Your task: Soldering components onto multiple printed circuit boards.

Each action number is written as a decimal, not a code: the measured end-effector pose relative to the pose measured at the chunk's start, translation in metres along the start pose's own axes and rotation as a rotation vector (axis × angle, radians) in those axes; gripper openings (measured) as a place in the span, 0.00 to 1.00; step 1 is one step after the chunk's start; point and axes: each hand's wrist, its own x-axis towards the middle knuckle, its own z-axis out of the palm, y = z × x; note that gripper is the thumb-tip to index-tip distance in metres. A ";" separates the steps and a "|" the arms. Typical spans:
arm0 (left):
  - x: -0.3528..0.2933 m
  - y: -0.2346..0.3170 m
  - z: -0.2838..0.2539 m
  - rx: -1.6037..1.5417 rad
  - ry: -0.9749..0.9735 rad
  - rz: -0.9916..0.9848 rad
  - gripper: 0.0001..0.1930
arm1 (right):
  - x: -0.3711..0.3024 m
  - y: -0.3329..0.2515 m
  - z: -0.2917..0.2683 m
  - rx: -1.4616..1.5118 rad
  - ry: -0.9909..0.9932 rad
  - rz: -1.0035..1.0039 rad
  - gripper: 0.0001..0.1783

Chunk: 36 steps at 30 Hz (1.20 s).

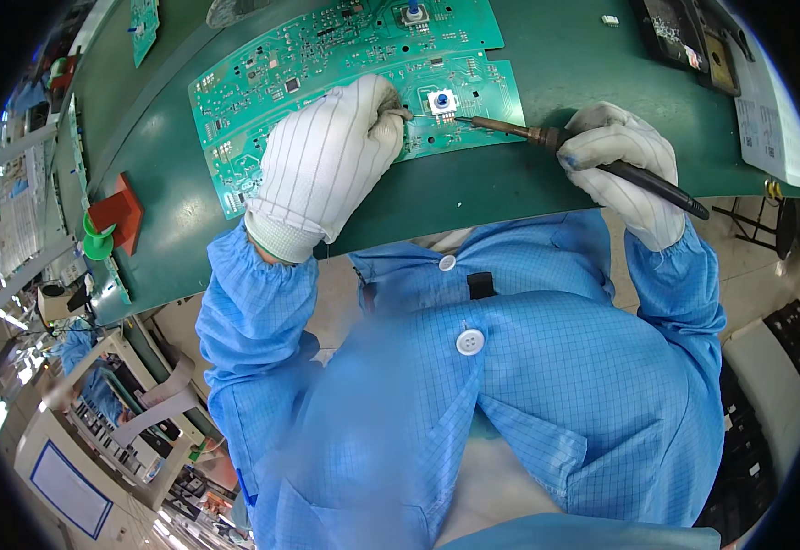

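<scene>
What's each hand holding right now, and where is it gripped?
Right hand grips the soldering iron by its dark handle. Left hand pinches something thin at its fingertips over the circuit board; what it is cannot be told.

My left hand [326, 165], in a white striped glove, rests on the nearer green circuit board [473, 101], fingertips feeding a thin solder wire [402, 114] toward a small white square component with a blue centre [442, 101]; my right hand [624, 165], gloved the same, grips a soldering iron [601, 160] by its dark handle, the tip lying across the board and touching just beside that component; a second green circuit board [345, 41] sits behind, edge to edge with the first; both lie on the green bench [546, 179]; a red block [117, 213] and a green reel [97, 246] sit at the bench's left edge; blue sleeves cover both my forearms.
</scene>
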 end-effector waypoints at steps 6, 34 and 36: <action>-0.001 0.000 -0.003 -0.017 -0.021 -0.001 0.05 | 0.000 0.001 0.004 -0.024 0.016 -0.030 0.09; -0.005 0.010 0.003 0.068 0.015 -0.038 0.05 | 0.003 0.010 0.003 -0.022 -0.082 -0.157 0.12; -0.005 0.013 0.006 0.071 0.038 -0.039 0.05 | 0.004 0.008 0.003 -0.083 -0.116 -0.161 0.12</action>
